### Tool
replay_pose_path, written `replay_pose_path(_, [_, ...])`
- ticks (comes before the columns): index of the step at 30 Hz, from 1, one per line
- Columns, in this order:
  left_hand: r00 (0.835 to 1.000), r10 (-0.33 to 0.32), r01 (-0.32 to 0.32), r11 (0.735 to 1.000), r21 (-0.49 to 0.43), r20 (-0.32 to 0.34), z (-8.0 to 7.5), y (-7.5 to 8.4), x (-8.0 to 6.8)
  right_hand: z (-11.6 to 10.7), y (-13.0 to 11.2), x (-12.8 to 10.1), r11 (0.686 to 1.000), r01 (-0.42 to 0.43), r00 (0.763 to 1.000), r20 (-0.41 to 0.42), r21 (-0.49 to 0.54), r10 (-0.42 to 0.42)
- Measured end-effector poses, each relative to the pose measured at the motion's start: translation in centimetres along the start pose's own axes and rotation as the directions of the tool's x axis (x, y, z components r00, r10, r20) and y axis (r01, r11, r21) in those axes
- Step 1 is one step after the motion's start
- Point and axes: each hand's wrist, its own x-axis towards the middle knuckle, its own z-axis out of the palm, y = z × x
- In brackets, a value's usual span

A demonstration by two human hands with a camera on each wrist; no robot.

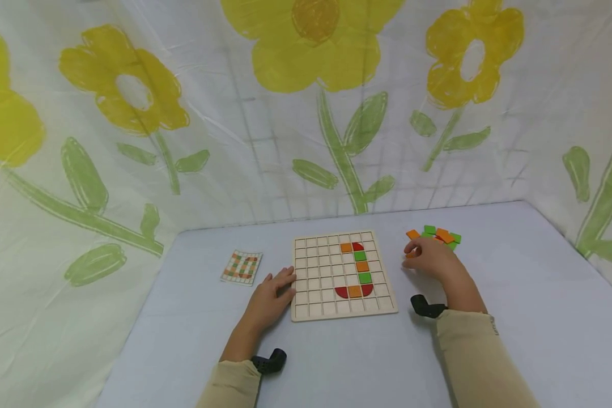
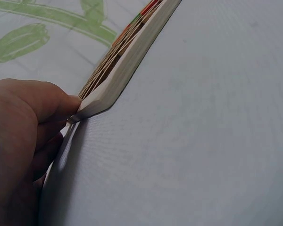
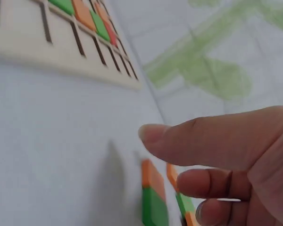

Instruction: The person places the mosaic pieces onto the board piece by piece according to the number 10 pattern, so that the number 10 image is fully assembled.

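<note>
A wooden grid board [image 1: 311, 309] lies on the table with red, orange and green tiles set in some of its squares. My left hand [image 1: 267, 301] rests against the board's left edge. In the left wrist view its thumb [image 2: 61, 101] touches the board's corner, and the other fingers are partly hidden beneath. To the right of the board, my right hand [image 1: 432, 259] is over the near side of a pile of loose tiles [image 1: 443, 234]. The right wrist view shows its thumb [image 3: 193, 139] extended above an orange tile [image 3: 153, 175] and a green tile [image 3: 154, 207]. Its index finger is hidden there.
Left of the board lies a small pattern card [image 1: 241, 267] printed with a coloured grid. The white table [image 1: 347, 362] meets a curtain [image 1: 265, 158] painted with yellow flowers at its back edge. Each wrist wears a black strap-mounted device.
</note>
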Motion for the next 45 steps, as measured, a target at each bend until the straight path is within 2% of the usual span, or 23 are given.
replay_pose_path(7, [1.0,-0.004,0.004,1.0,-0.015,-0.005,-0.1,0.0,-0.2,-1.3,2.5,-0.3,0.998,-0.054,0.998,0.016,0.024,0.054])
replay_pose_path(12, [1.0,-0.026,0.026,1.0,-0.004,-0.008,0.0,0.0,-0.2,-1.0,3.0,0.0,0.999,-0.021,1.0,0.008,0.042,0.02])
replay_pose_path(21, [1.0,-0.025,0.025,1.0,-0.005,-0.004,-0.1,0.0,-0.2,1.0,1.2,0.8,0.994,0.086,0.996,-0.03,0.07,-0.084])
replay_pose_path(29, [1.0,-0.015,0.015,1.0,-0.011,0.001,0.0,0.1,-0.2,2.3,-0.7,1.3,0.996,0.065,0.998,0.009,0.053,-0.066])
replay_pose_path(33, [1.0,-0.008,0.008,1.0,-0.007,0.0,0.0,0.1,-0.1,2.4,-0.4,1.5,0.999,0.045,0.999,0.012,0.02,-0.045])
replay_pose_path(38, [1.0,0.009,-0.01,1.0,-0.015,-0.007,-0.1,0.3,0.0,2.3,0.0,1.6,0.998,0.059,0.998,0.019,-0.009,-0.059])
replay_pose_path(45, [1.0,0.011,-0.012,1.0,-0.029,-0.011,-0.1,0.3,-0.1,2.3,0.0,1.6,0.997,0.079,0.997,0.02,-0.003,-0.079])
